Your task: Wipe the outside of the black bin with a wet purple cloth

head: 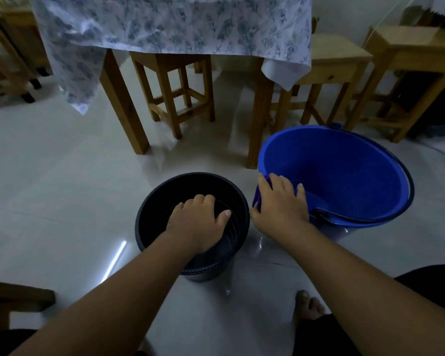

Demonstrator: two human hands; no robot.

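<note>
Standing upright on the pale tiled floor (62, 176), the black bin (149, 214) sits in the middle of the head view, just left of a blue bucket (344, 170) that rests beside it without clearly touching. The left hand (198, 222) reaches down into the bin's open mouth, its fingers curled loosely and its thumb stretched toward the right inner wall; whether its grip closes on anything I cannot tell, since the fingertips are lost against the dark interior. The right hand (280, 201) lies in the gap between bin and bucket, its grip closed over the purple cloth (257, 199), of which only a small fold shows at the hand's left edge, pressed near the bin's outer right side and against the bucket's near rim. The bucket's dark handle hangs along its front. Behind both vessels stands a wooden counter (123, 104) draped with a floral cloth (170, 24), with wooden stools (175, 93) tucked beneath and beside it. A bare foot (308, 307) rests on the floor near the bottom right.
</note>
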